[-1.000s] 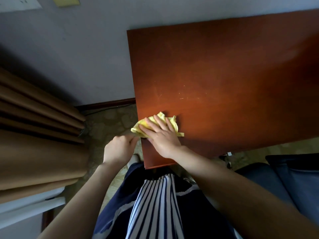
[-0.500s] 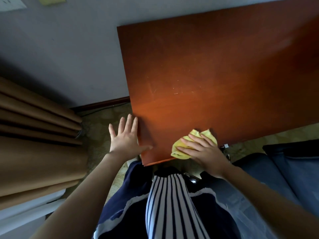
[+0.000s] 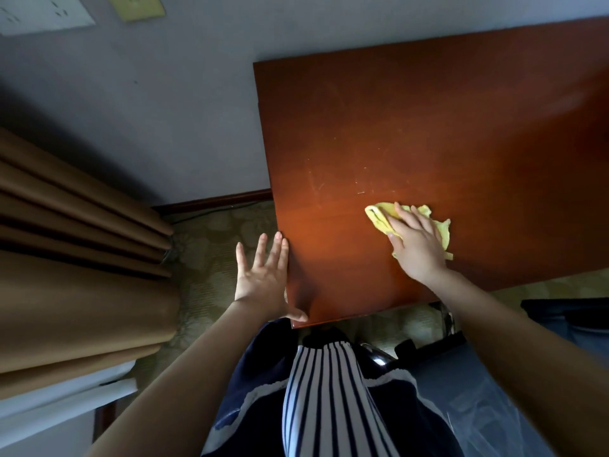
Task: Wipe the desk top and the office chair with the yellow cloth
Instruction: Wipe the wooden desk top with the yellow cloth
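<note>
The reddish-brown desk top [image 3: 445,120] fills the upper right of the head view. A crumpled yellow cloth [image 3: 384,217] lies on its near part, and my right hand [image 3: 417,245] presses down on it with straight fingers, covering most of it. My left hand [image 3: 263,275] is spread flat against the desk's left edge, thumb resting on the near corner. The dark blue office chair [image 3: 566,328] shows at the lower right, partly behind my right arm.
Brown curtains [image 3: 75,258] hang at the left over a white ledge [image 3: 59,407]. A grey wall [image 3: 148,110] with a dark skirting board runs behind the desk. Patterned carpet [image 3: 211,258] lies between curtain and desk. My striped top and dark shorts fill the bottom centre.
My right hand slid the cloth from the desk's left edge to the front edge, then back up onto the top. My left hand opened from a loose fist and laid itself against the desk's left edge.
</note>
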`<state>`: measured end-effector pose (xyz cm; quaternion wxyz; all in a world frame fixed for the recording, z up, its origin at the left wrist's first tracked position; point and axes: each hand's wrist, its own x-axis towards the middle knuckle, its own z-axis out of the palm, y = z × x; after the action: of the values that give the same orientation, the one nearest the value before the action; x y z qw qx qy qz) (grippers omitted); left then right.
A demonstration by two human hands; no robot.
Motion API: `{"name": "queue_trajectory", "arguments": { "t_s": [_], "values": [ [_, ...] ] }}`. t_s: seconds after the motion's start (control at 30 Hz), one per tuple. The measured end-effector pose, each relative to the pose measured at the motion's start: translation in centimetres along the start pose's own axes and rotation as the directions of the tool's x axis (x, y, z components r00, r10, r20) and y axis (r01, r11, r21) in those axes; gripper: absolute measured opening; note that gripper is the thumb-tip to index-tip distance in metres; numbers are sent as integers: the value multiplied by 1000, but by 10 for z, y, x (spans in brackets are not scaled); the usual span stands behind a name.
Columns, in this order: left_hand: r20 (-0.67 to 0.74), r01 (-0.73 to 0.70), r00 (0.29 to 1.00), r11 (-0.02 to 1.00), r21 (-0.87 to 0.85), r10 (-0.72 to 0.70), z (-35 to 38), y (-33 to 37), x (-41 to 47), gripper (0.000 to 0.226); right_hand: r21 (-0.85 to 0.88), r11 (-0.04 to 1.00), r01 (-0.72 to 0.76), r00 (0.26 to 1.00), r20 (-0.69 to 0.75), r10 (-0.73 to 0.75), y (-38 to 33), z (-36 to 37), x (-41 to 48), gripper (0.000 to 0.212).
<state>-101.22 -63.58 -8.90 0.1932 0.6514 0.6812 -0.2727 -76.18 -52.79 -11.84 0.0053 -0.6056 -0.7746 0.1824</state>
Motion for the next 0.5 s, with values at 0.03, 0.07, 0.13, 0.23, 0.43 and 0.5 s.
{"name": "queue_trajectory", "arguments": {
  "t_s": [0.03, 0.07, 0.13, 0.23, 0.43, 0.5],
  "values": [
    [-1, -1, 1000, 1000, 1, 1, 1, -1, 0, 144, -26, 999, -46, 999, 5, 47, -12, 4, 4, 46],
    [-4, -2, 1000, 1000, 1, 2, 1, -1, 0, 144, -49, 996, -79, 997, 15, 80, -23, 8, 5, 47],
    [-19, -1, 1000, 1000, -12, 1, 4, -2, -1, 144, -69, 994, -83, 996, 31, 85, -40, 13, 4, 48],
    [-57, -4, 998, 998, -60, 0, 9, -4, -3, 141, -108, 993, 39, 997, 70, -32, -60, 19, -6, 48],
    [-70, 45, 995, 955, -294, -69, 23, -24, -7, 120, -163, 937, 308, 943, 186, -277, -101, 42, -40, 50],
    [-83, 73, 991, 946, -316, -105, 28, -33, -11, 110, -150, 897, 416, 898, 224, -379, -110, 51, -55, 49]
  ]
}}
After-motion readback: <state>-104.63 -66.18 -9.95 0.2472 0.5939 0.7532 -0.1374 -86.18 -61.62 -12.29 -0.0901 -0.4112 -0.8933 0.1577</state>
